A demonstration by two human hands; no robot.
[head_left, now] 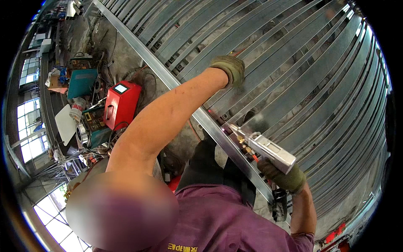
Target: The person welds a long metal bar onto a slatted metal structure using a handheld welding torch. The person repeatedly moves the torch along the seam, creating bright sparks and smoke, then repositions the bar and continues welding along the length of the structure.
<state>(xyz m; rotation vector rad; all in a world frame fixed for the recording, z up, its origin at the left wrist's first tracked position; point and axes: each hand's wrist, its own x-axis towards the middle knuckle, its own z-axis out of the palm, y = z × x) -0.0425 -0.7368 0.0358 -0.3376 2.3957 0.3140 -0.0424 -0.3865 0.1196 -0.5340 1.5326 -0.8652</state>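
My right hand [289, 176], in a dark green work glove, is closed around a silver handheld welding gun [273, 153]. The gun's narrow nozzle points up and left at the edge rail [218, 132] of a metal frame, where a small pinkish glow shows and haze drifts nearby. My left hand [230, 69], gloved alike, reaches across the rail to the flat metal slats [201, 59]. It appears curled over one slat, with its fingertips largely hidden. The slats run parallel from the rail toward the upper right.
A red box-shaped machine [121, 103] with a small screen stands on the floor at left. Around it lie teal cases [82, 84], cables and a white panel [66, 124]. A dark clamp-like object [278, 206] sits at the rail's lower end. A red item [336, 233] lies at lower right.
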